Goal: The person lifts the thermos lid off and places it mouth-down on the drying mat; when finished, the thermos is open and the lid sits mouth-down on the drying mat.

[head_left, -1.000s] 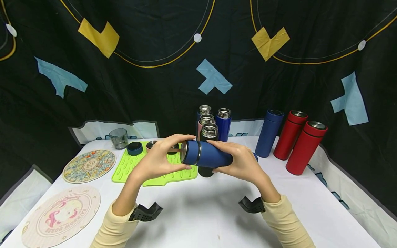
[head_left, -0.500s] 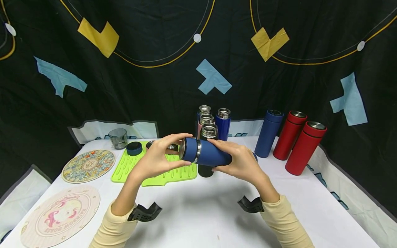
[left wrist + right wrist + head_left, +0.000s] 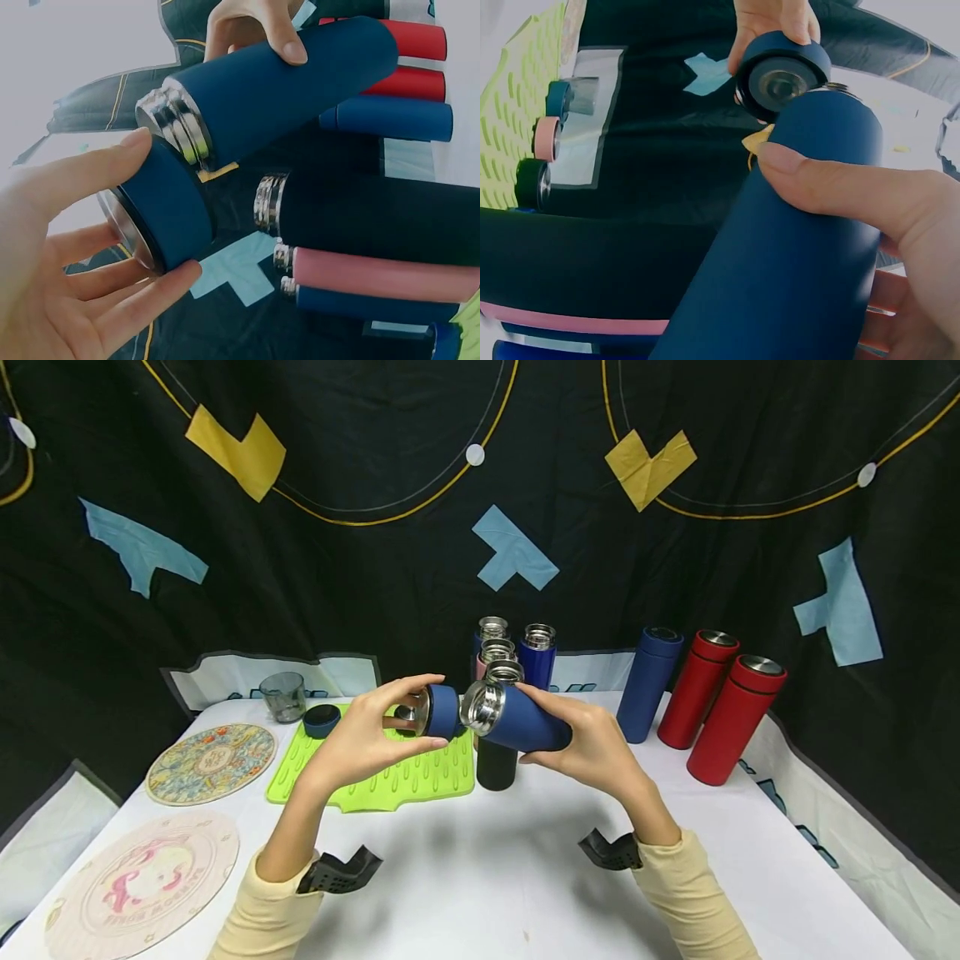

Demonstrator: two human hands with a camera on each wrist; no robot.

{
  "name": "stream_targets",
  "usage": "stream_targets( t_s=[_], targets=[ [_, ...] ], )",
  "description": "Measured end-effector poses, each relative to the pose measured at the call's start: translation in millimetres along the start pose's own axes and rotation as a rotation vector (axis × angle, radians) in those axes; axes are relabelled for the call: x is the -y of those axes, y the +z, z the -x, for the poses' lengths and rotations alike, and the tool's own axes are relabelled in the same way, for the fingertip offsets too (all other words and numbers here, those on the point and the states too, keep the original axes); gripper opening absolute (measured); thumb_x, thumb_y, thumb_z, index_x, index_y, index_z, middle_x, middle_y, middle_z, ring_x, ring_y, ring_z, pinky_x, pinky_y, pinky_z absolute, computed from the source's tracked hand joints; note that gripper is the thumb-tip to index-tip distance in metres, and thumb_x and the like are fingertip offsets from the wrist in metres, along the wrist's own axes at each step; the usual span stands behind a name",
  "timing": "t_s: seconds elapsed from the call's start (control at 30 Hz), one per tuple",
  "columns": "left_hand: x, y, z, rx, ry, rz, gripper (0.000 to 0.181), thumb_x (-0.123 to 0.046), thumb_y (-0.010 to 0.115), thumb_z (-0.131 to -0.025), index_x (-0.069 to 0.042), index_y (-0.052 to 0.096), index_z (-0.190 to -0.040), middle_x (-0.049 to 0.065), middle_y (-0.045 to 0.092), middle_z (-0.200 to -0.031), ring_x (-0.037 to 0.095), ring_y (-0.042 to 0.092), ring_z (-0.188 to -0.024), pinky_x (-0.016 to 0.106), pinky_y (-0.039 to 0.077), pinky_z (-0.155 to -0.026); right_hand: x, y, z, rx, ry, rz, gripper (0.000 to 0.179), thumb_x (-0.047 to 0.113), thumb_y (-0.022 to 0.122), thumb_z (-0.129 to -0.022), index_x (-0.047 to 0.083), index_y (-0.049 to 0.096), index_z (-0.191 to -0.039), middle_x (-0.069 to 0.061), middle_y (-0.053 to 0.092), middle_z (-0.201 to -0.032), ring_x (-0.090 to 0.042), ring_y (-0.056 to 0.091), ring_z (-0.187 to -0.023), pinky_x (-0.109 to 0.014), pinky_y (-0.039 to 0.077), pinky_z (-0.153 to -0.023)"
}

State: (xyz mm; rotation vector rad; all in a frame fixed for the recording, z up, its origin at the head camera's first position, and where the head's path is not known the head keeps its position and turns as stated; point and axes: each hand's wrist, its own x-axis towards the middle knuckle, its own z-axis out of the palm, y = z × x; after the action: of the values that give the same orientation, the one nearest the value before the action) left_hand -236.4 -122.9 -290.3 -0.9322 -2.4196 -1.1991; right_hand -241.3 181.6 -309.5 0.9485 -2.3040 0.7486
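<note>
My left hand (image 3: pixel 362 732) grips a blue lid (image 3: pixel 169 204) with a silver top, thumb on one side and fingers on the other. My right hand (image 3: pixel 591 739) holds the blue thermos bottle (image 3: pixel 528 718) around its body. That bottle lies nearly level above the table, its bare steel threaded neck (image 3: pixel 176 124) facing the lid. Lid and bottle are apart in the head view, the lid just left of the mouth. From the right wrist view, the inner side of the lid (image 3: pixel 780 81) shows close to the bottle's neck end.
Behind the hands stand several lidless bottles, with a black bottle (image 3: pixel 497 766) in front. A green drying mat (image 3: pixel 420 781) bears several lids, including a dark blue lid (image 3: pixel 322 720). A glass (image 3: pixel 284 696) and round mats stand left; capped red bottles (image 3: pixel 738 718) and a blue bottle (image 3: pixel 649 685) stand right.
The lid has come off the blue bottle, baring its steel neck. My left hand has moved left and slightly up with the lid, while the bottle's mouth has tilted up a little.
</note>
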Motion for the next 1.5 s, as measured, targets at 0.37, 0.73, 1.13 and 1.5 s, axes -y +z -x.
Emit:
stream_targets(
  t_s=[0.37,0.73,1.13,1.5],
  targets=[
    [12.3,-8.5,4.8,-0.007,-0.047,-0.046,0.072,-0.022,0.084,-0.077,-0.011,0.045,-0.137,0.010,0.059,-0.120,0.026,0.059,-0.104,0.042,0.056,-0.085,-16,0,-3.2,-0.164,0.109,-0.119,0.091,0.016,0.091,-0.066,0.014,0.046,-0.145,-0.017,0.061,-0.127,-0.038,0.062,-0.108,-0.053,0.052,-0.088],
    [58.3,-19.4,13.2,-0.010,-0.146,-0.095,0.070,-0.023,0.082,-0.078,-0.009,0.046,-0.137,0.017,0.057,-0.122,0.036,0.060,-0.108,0.045,0.054,-0.086,-44,12,-1.3,-0.309,0.273,-0.231,0.079,0.014,0.088,-0.069,0.002,0.050,-0.137,-0.017,0.062,-0.124,-0.033,0.063,-0.108,-0.048,0.050,-0.093],
    [116.9,-44.1,37.2,-0.019,-0.249,-0.271,0.069,-0.024,0.081,-0.079,-0.001,0.048,-0.136,0.025,0.058,-0.120,0.041,0.058,-0.106,0.051,0.053,-0.083,-66,30,1.6,-0.365,0.340,-0.278,0.078,0.013,0.088,-0.069,0.001,0.044,-0.133,-0.021,0.064,-0.119,-0.035,0.063,-0.108,-0.050,0.049,-0.095],
    [164.4,-63.3,56.7,0.013,-0.373,-0.340,0.073,-0.026,0.083,-0.077,0.008,0.049,-0.131,0.034,0.053,-0.123,0.048,0.055,-0.104,0.055,0.051,-0.082,-50,35,-4.6,-0.402,0.366,-0.377,0.074,-0.001,0.084,-0.070,-0.008,0.041,-0.130,-0.030,0.060,-0.117,-0.041,0.061,-0.108,-0.050,0.049,-0.095]
  ],
)
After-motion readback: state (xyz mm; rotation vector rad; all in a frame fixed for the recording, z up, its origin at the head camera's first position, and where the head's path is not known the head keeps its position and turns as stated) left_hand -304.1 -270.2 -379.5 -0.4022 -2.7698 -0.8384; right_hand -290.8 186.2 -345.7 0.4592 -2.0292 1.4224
